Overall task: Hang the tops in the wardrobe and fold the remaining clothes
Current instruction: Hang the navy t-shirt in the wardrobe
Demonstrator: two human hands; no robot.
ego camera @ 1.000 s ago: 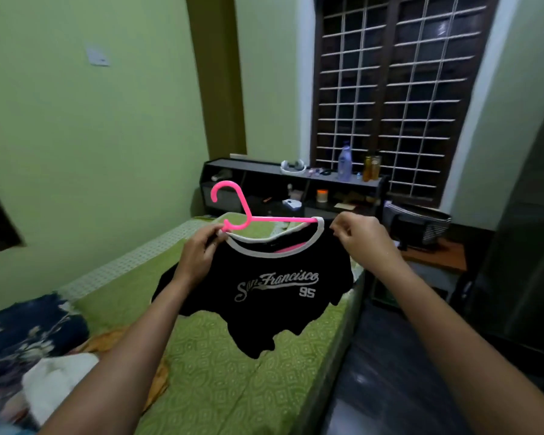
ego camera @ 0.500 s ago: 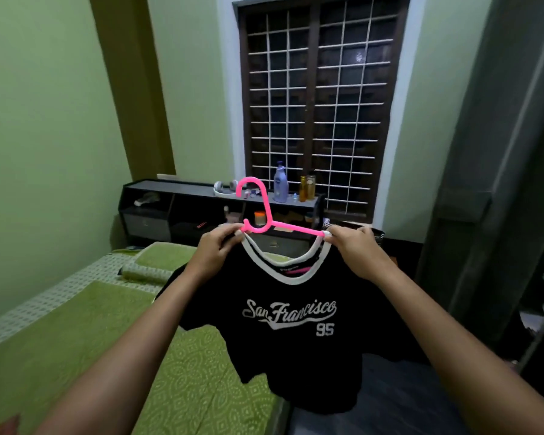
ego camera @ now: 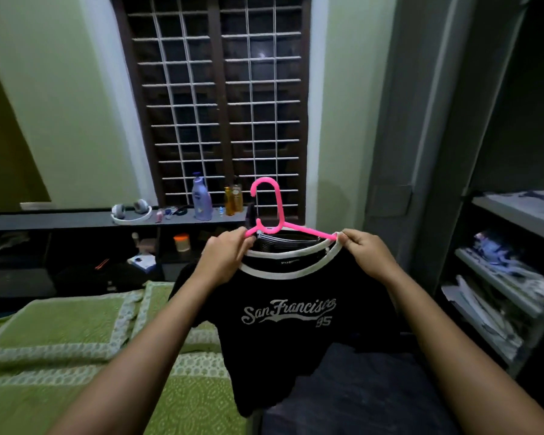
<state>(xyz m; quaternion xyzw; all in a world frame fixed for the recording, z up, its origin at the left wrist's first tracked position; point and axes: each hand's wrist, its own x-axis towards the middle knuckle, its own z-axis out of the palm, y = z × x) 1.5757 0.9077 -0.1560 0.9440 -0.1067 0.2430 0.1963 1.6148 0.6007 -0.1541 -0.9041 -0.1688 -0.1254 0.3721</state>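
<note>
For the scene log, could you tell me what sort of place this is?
Most likely a bedroom: a bed with a green patterned cover, open wardrobe shelves of folded clothes, and a low dark shelf under a barred window.

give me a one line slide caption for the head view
Both hands, left hand and right hand, hold a black San Francisco t-shirt on a pink hanger before open wardrobe shelves.

Ahead of you, a barred window rises above a dark shelf carrying white headphones, a purple lotion bottle and two amber bottles. A green quilted bed lies at your left.
</note>
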